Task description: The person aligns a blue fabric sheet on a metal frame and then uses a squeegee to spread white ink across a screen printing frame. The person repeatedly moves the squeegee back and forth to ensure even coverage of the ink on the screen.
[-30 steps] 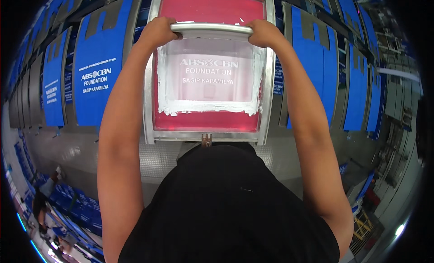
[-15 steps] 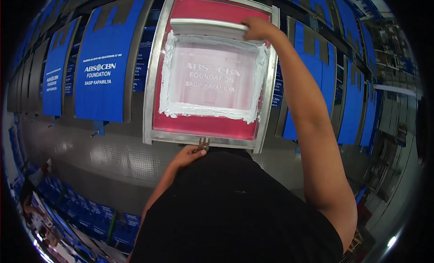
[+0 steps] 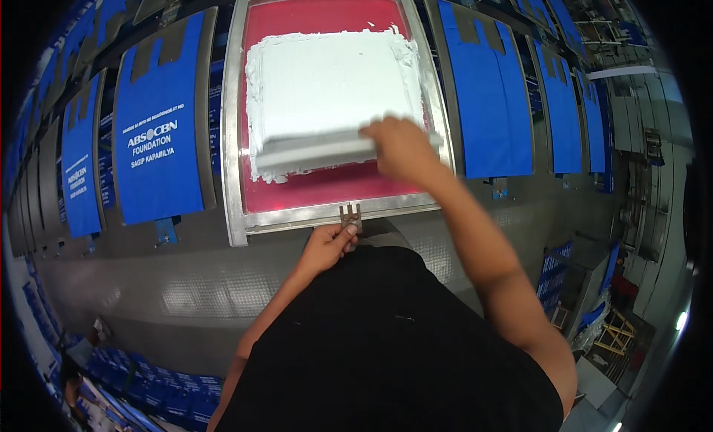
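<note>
An aluminium-framed printing screen (image 3: 235,120) with a red mesh (image 3: 282,198) sits ahead of me, thickly coated with a square of white paste (image 3: 330,79). My right hand (image 3: 397,146) grips a long metal squeegee bar (image 3: 304,153) lying across the lower part of the paste; both are blurred by motion. My left hand (image 3: 330,242) holds a small metal clamp (image 3: 349,215) at the middle of the screen's near edge, thumb on it.
Dark boards (image 3: 206,112) carrying blue fabric panels (image 3: 483,90) stand in rows on both sides. A grey floor (image 3: 208,283) lies below them. More blue pieces (image 3: 163,387) line the lower left, where part of another person shows. A yellow metal rack (image 3: 616,332) stands at the lower right.
My left hand left the bar for the clamp. My right hand has drawn the bar from the top toward me, and white paste now covers the formerly visible printed lettering.
</note>
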A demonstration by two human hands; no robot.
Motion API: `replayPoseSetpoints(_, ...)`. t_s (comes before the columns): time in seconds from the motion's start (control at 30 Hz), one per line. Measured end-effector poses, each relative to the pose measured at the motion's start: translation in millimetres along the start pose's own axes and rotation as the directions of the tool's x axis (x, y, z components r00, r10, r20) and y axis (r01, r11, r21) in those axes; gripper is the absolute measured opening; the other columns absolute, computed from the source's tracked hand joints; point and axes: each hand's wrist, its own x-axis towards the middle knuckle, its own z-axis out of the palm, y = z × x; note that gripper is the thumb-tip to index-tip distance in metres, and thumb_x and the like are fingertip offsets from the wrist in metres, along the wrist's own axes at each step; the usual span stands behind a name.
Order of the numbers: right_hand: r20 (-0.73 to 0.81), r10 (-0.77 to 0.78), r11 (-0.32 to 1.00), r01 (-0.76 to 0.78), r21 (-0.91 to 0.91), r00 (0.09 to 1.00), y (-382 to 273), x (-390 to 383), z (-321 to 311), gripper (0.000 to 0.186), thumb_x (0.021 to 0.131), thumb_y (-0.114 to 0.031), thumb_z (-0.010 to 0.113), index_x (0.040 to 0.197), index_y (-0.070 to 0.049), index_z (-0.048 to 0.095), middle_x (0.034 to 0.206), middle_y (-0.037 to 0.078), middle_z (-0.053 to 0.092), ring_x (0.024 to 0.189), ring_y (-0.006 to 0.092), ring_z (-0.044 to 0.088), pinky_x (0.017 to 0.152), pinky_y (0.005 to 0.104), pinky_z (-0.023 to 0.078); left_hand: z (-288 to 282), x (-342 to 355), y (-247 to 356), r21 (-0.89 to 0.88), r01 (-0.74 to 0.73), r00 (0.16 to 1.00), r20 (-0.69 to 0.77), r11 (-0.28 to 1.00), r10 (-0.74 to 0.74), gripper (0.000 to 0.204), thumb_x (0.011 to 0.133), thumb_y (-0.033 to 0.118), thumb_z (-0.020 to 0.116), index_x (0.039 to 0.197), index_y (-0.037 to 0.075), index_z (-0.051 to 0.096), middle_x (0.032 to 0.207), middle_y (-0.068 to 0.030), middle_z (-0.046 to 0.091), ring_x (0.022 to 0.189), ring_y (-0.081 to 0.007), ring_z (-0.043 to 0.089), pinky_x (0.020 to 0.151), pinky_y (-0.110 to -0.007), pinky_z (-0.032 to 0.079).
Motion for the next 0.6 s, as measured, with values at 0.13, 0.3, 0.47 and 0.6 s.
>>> replayPoseSetpoints(0.13, -0.066, -0.067, 0.997, 0.069, 0.027, 0.996, -21, -58, 21, 0.040, 0.065, 0.001, 0.062, 0.104, -0.006, 0.063, 0.092, 0.007, 0.064, 0.090, 0.0286, 0.058, 0.080, 0.0414, 0.043, 2, 9, -8, -0.020, 0.092, 0.995, -0.048, 0.996, -0.093, 0.037, 0.096, 0.034, 0.057, 0.080, 0.002, 0.065, 0.062, 0.0019, 0.054, 0.053, -0.0065, 0.047, 0.051, -0.022, 0.040)
replayPoseSetpoints(0.3, 0.012, -0.066, 0.997, 0.066, -0.047, 0.998, 5, -34, 0, 0.043, 0.067, -0.008, 0.069, 0.109, -0.007, 0.061, 0.096, 0.008, 0.065, 0.095, 0.0280, 0.058, 0.086, 0.0451, 0.041, 0, 24, -21, 0.285, 0.157, 0.972, -0.213, 0.945, -0.097, 0.037, 0.095, 0.035, 0.059, 0.083, 0.002, 0.067, 0.065, 0.0009, 0.057, 0.056, -0.0078, 0.050, 0.052, -0.024, 0.040)
replayPoseSetpoints(0.47, 0.039, -0.050, 0.998, 0.051, -0.021, 0.998, 47, -41, -6, 0.037, 0.068, -0.010, 0.068, 0.105, -0.009, 0.063, 0.093, 0.009, 0.065, 0.095, 0.0283, 0.059, 0.095, 0.0502, 0.037, 2, 19, -35, 0.131, 0.138, 0.959, -0.266, 0.982, -0.100, 0.037, 0.095, 0.036, 0.059, 0.084, 0.002, 0.067, 0.067, 0.0009, 0.058, 0.058, -0.0077, 0.051, 0.053, -0.024, 0.041)
replayPoseSetpoints(0.6, 0.114, -0.054, 0.998, 0.056, -0.017, 0.992, 49, -39, -7, 0.033, 0.069, -0.008, 0.065, 0.102, -0.009, 0.064, 0.091, 0.010, 0.066, 0.095, 0.0289, 0.060, 0.093, 0.0491, 0.037, 9, 22, -36, 0.088, 0.113, 0.945, -0.317, 0.990, -0.080, 0.039, 0.093, 0.038, 0.060, 0.080, 0.002, 0.065, 0.065, 0.0011, 0.056, 0.058, -0.0077, 0.051, 0.053, -0.025, 0.041)
